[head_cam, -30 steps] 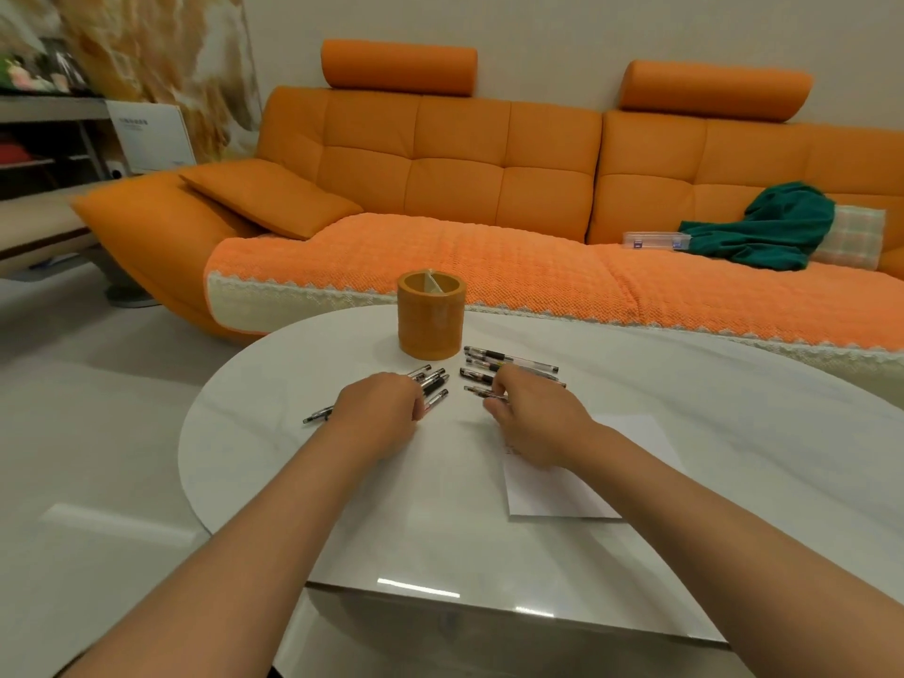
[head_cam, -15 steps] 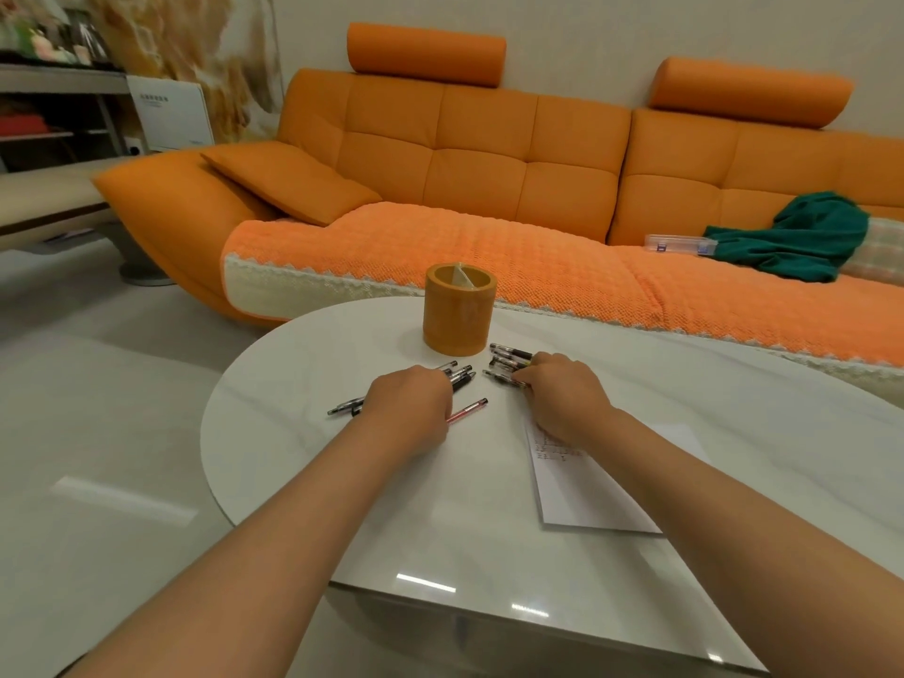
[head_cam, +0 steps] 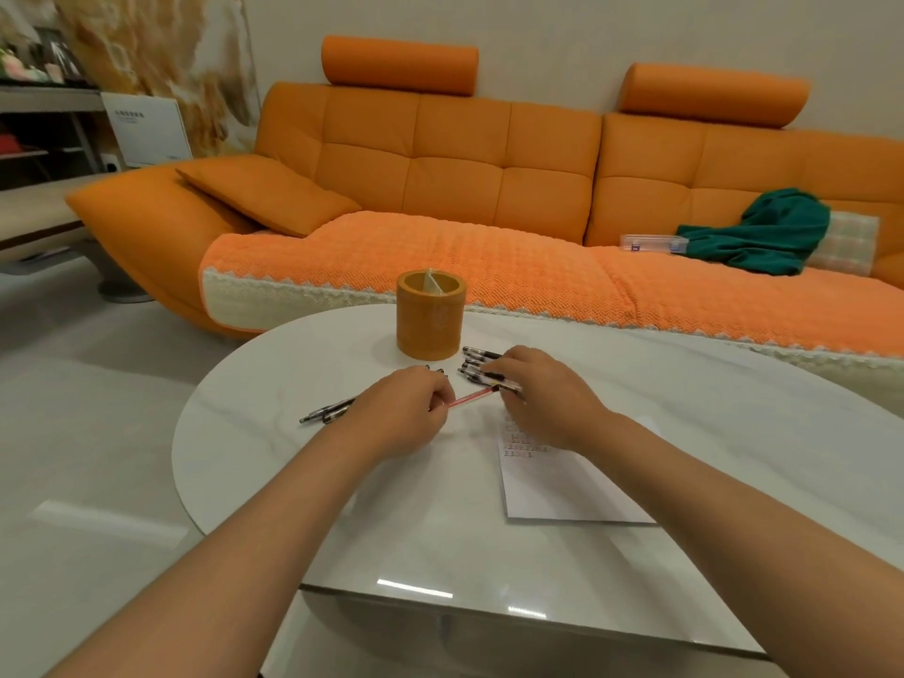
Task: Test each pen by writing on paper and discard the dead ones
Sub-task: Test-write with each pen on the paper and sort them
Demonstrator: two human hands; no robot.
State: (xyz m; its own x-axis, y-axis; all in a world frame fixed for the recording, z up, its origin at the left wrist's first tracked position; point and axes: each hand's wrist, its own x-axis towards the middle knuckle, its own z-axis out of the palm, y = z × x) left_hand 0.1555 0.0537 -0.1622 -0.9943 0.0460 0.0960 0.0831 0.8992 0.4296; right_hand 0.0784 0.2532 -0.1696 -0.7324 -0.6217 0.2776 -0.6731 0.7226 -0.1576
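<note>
- Left grip (head_cam: 401, 413): curled tight, pinching the left end of the red pen (head_cam: 472, 398) between thumb and fingers; nothing else held.
- Right grip (head_cam: 543, 398): bent down over the right end of that same pen and over the right pile (head_cam: 477, 367) of dark pens. Touching for certain, but cannot tell whether pinching or merely resting, with the fingertips hidden beneath the knuckles.
- Red pen: low and nearly flat, slanting from near-left to far-right across the gap between the 2 grips. Lifted off the surface (head_cam: 293, 457) or lying on it, cannot tell.
- Probably taken at both ends for uncapping, or for passing from left to right ready for writing; a judgement only.
- Paper (head_cam: 562, 486): flat on the surface just near of the right grip, far edge tucked under that wrist, short rows of scribbles at its far-left corner. Placed within easy reach of the writing side.
- Dark pens in 2 groups: left pile (head_cam: 327, 412) poking out leftward from under the left grip, right pile close beside the holder. Likely kept apart as tested and untested, though with no sign of which group stands for which.
- Orange holder (head_cam: 430, 315): upright at the far side of the surface, just beyond both piles, a divider showing inside. Possibly meant for keepers or for rejects.
- Beyond the surface: orange sofa (head_cam: 455, 188), with a green cloth (head_cam: 763, 232) and a clear case (head_cam: 650, 243) on its right seat.
</note>
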